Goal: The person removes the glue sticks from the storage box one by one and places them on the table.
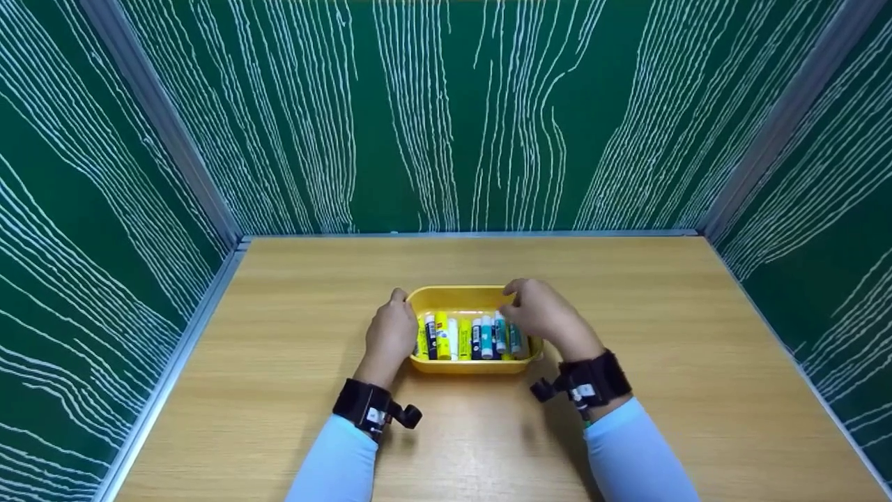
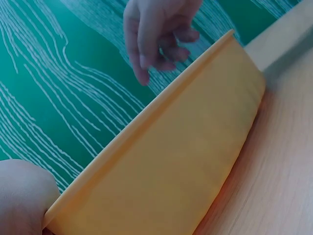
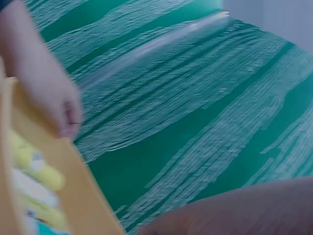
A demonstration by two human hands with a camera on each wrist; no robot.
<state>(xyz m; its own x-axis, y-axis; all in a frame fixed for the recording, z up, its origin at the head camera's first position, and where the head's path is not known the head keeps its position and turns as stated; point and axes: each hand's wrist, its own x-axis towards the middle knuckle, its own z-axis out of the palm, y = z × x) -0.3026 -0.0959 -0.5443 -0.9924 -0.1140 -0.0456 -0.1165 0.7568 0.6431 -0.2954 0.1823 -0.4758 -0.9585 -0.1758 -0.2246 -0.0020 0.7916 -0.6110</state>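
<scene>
A yellow plastic basket (image 1: 460,296) sits on the table, its left end gripped at the rim by my left hand (image 1: 391,331). Inside lies a row of glue sticks (image 1: 443,336), some yellow, others white, dark blue or teal with white caps. My right hand (image 1: 550,314) is over the basket's right end, hiding part of the rim. In the left wrist view, the right hand (image 2: 164,34) hangs above the rim with loosely bent fingers and nothing in them. The right wrist view shows the left hand (image 3: 49,93) on the rim, with several yellow sticks (image 3: 36,164) below it.
The wooden table (image 1: 244,418) reaches to a metal frame edge (image 1: 474,234) at the back. Green panels (image 1: 369,139) with white wavy lines stand behind and on both sides. Both wrists wear black straps with small cameras.
</scene>
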